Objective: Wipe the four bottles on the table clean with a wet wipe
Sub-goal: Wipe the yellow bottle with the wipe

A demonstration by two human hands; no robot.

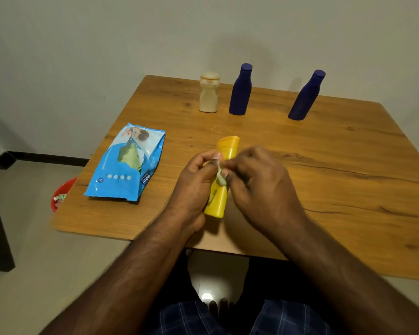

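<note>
I have the wet wipe [221, 176] pinched between the fingertips of my left hand [196, 180] and my right hand [259, 187], bunched small just above the yellow bottle [224, 165], which lies on the table [324, 165] under my fingers. I judge I'm readying the wipe (not yet rubbing). Next: spread it, grip the bottle, wipe along it. The cream bottle [209, 93] and two blue bottles [240, 90] stand well beyond my fingertips.

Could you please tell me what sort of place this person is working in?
Probably a room at home: a small wooden table against a plain wall, a wipes pack and toiletry bottles on it, a red bin on the floor.
</note>
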